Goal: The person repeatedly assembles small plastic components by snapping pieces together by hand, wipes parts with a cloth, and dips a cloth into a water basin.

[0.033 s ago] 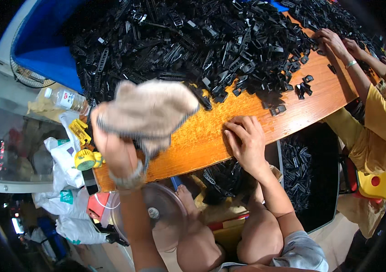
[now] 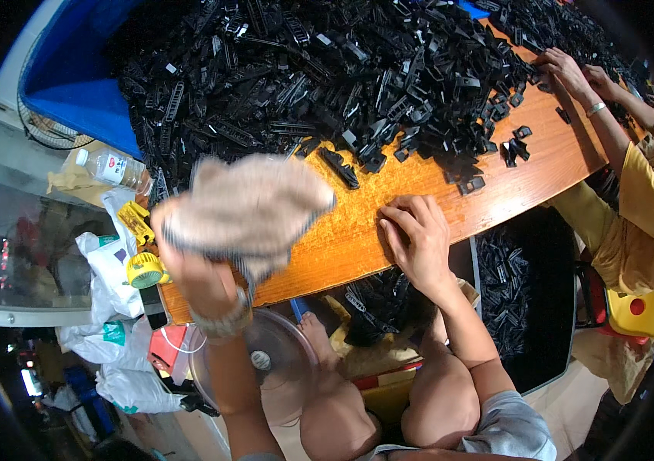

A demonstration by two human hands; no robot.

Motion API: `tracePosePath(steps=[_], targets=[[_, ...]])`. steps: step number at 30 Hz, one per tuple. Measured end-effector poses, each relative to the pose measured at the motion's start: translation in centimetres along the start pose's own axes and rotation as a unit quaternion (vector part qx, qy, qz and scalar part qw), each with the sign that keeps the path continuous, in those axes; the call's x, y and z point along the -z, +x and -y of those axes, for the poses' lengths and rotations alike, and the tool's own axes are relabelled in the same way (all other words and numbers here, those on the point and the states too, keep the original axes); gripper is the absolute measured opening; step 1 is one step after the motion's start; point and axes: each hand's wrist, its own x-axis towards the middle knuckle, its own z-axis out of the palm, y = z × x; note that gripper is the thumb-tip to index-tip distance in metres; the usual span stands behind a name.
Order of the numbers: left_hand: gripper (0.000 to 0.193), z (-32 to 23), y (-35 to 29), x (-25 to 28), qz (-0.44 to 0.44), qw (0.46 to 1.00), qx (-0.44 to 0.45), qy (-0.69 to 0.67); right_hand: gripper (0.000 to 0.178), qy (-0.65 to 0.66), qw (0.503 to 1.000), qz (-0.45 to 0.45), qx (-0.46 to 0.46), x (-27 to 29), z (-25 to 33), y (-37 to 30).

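My left hand (image 2: 192, 261) is closed on a pale beige cloth (image 2: 254, 203) with a dark edging, raised over the left end of the wooden table (image 2: 327, 257). Motion blurs both the cloth and the hand. Resting on the table's near edge, my right hand (image 2: 419, 234) has loosely bent fingers, with nothing visible in it. Beyond both hands spreads a large heap of small black plastic parts (image 2: 288, 84). One long black part (image 2: 338, 167) lies just past the cloth.
Another person's hands (image 2: 569, 73) touch the parts at the far right. A clear bottle (image 2: 115, 167), a yellow mini fan (image 2: 145, 270) and white bags (image 2: 108, 280) are at the left. Below the table are a black bin of parts (image 2: 503, 284) and a round translucent lid (image 2: 281, 361).
My left hand and the cloth have moved slightly toward me, uncovering more of the long black part beyond. My right hand stays in place.
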Motion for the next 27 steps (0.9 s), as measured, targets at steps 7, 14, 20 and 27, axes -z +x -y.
tracePosePath(steps=[7,14,20,27], targets=[[0.039,8.4,-12.4,5.4,0.233,0.792,-0.235,0.513,0.018,-0.010,1.000,-0.001,0.003,0.7,0.4,0.6],[0.024,11.5,-12.3,-1.1,0.264,0.646,-0.449,0.558,0.016,0.074,0.996,0.000,-0.041,1.2,-0.2,0.5],[0.031,8.9,-10.6,-5.2,0.318,0.825,-0.312,0.348,0.026,0.442,0.853,0.016,-0.275,3.4,-1.4,1.0],[0.055,4.6,-0.3,-2.2,0.213,0.711,-0.238,0.626,0.024,0.004,0.999,0.045,-0.008,0.3,1.3,4.7]])
